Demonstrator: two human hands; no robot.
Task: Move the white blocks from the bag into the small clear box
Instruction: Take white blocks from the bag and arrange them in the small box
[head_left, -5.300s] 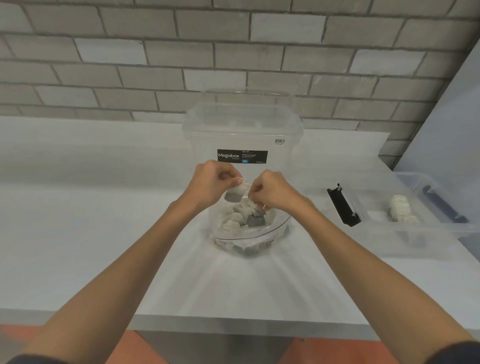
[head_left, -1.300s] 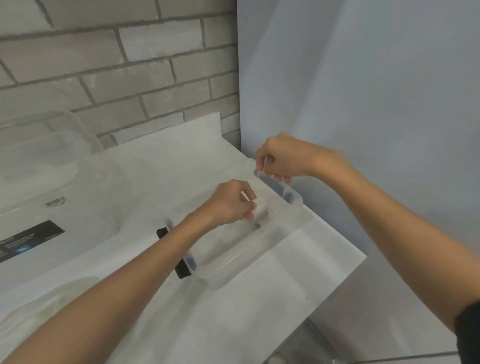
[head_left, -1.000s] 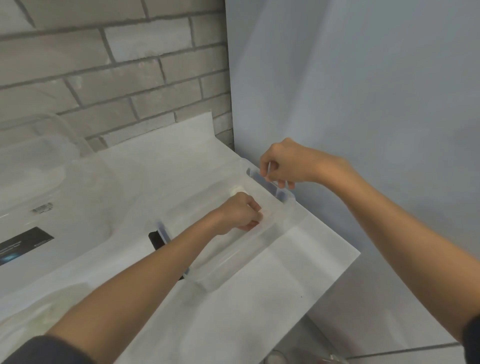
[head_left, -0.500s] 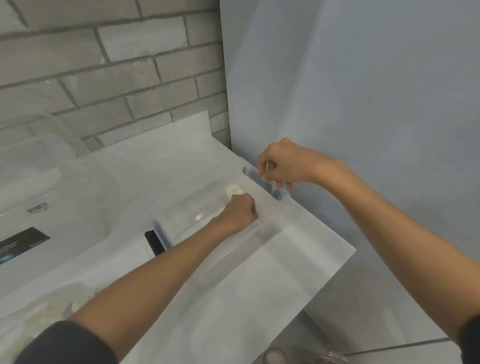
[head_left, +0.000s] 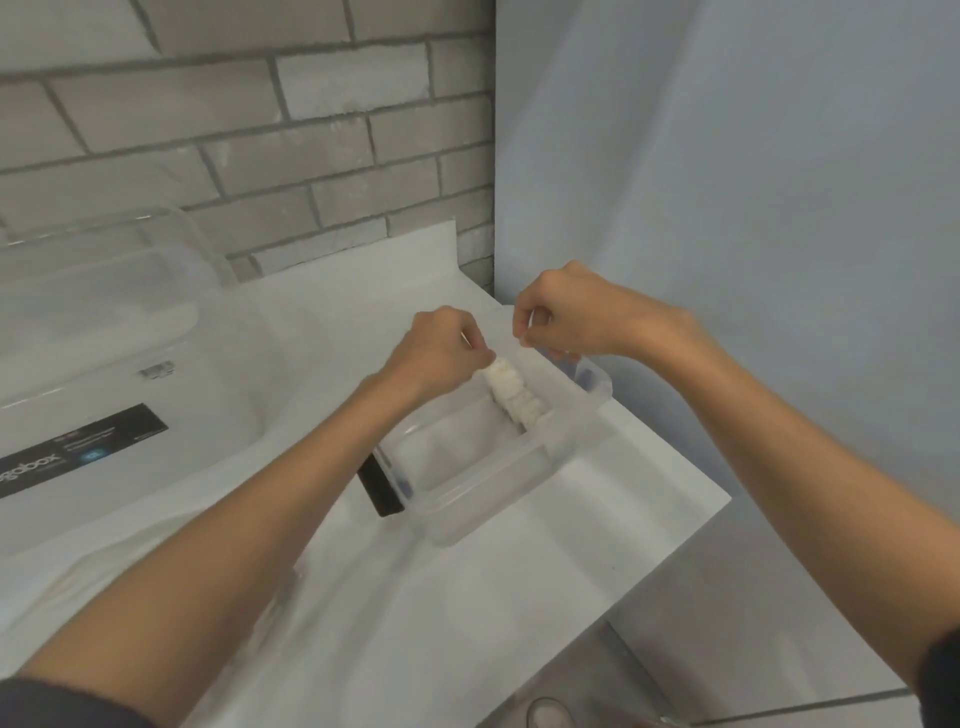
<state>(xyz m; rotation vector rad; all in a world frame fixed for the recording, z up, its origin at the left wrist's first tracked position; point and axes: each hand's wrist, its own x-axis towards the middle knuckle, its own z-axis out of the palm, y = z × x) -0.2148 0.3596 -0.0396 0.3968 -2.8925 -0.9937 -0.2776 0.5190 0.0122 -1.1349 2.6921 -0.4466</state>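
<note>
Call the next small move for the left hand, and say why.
Probably open the left hand and lift it clear of the small clear box. Its curled fingers meet the far end of the row of white blocks, which already lies inside along the box's right end wall, so the placing looks done.

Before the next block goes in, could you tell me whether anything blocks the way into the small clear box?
Nothing visible does: the small clear box stands open-topped, and the left hand touches the row of white blocks inside it.
</note>
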